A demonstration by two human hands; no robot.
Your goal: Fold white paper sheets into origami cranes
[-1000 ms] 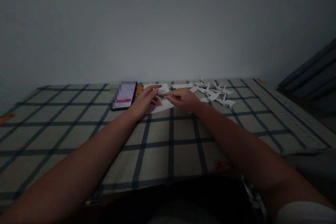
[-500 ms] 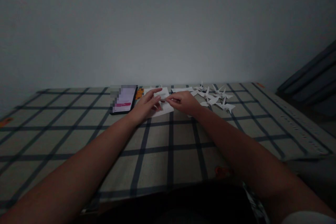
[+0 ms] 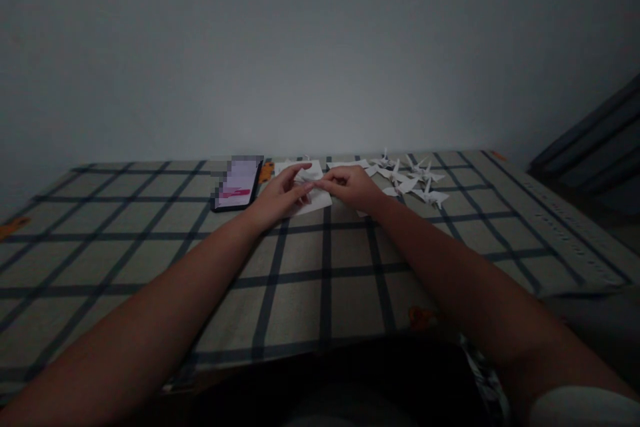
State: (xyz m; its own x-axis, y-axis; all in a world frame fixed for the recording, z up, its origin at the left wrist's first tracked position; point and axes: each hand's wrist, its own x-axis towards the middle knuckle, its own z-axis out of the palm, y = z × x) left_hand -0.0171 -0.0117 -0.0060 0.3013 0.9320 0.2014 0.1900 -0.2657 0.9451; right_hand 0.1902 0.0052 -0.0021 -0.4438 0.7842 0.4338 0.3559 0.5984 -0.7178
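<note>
Head view: see one left hand point(image 3: 277, 198), part-open, and one right hand point(image 3: 354, 187), curled towards a pinch, almost tip to tip over at least one white paper sheet point(image 3: 321, 201); cannot tell what either grips. Find one phone point(image 3: 237, 183) left of both, at least four paper cranes point(image 3: 407, 183) to the right.

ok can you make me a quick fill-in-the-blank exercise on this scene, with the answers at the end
1. The smartphone lies to the ____ of the left hand.
2. In the picture, the origami cranes lie to the ____ of the right hand.
3. The colour of the origami cranes is ____.
4. The sheet under the hands is made of ____.

Missing words: left; right; white; paper.
</note>
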